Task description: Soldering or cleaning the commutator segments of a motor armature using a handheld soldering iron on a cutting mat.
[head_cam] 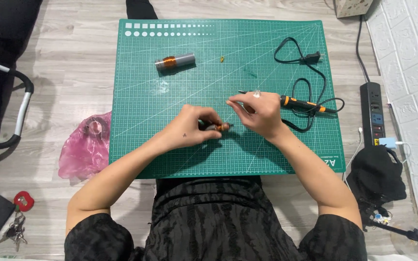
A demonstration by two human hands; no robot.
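Gripping a small orange-tipped part point(218, 127) in closed fingers over the green mat point(180, 154), the left hand point(189, 130) met the right hand point(260, 113), fingertips pinched just beside it; iron point(301, 103) nearby.

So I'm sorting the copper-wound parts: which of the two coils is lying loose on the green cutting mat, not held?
The grey cylinder wound with copper wire, lying alone near the mat's far edge. The smaller orange-tipped piece is pinched in the left hand.
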